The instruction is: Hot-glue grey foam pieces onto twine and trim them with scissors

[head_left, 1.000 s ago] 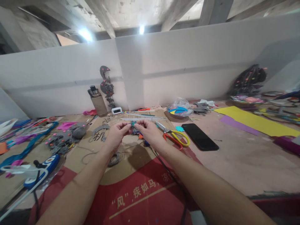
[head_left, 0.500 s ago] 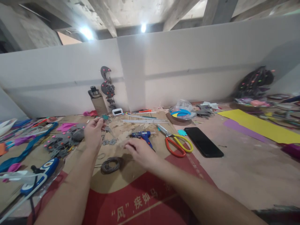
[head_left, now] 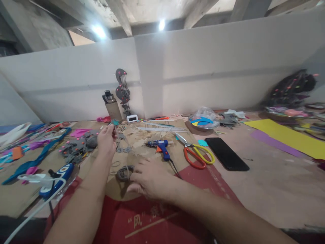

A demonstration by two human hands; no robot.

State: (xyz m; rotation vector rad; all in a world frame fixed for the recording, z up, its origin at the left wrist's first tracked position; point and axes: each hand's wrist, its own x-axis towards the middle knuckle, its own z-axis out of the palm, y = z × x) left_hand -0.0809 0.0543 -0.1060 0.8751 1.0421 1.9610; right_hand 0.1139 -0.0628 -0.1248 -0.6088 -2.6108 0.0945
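Note:
My left hand (head_left: 106, 140) is raised over the cardboard, fingers pinched on a small teal piece (head_left: 115, 122) from which a grey cut-out ornament (head_left: 122, 144) and a thin thread hang. My right hand (head_left: 148, 178) lies low on the cardboard beside a dark coil of wire (head_left: 124, 172), its fingers curled down at the coil; what they grip, if anything, is hidden. A blue glue gun (head_left: 160, 146) lies just beyond the right hand.
Red-and-yellow scissors (head_left: 194, 154) and a black phone (head_left: 226, 154) lie right of the glue gun. A bottle (head_left: 111, 106) stands by the white wall. Grey foam shapes (head_left: 76, 147) and blue strips fill the left; yellow foam sheet (head_left: 286, 135) lies far right.
The hands, joined at the middle a second ago, have parted: the left carried the ornament up and left, the right came down toward me to the wire coil. The camera shifted slightly left.

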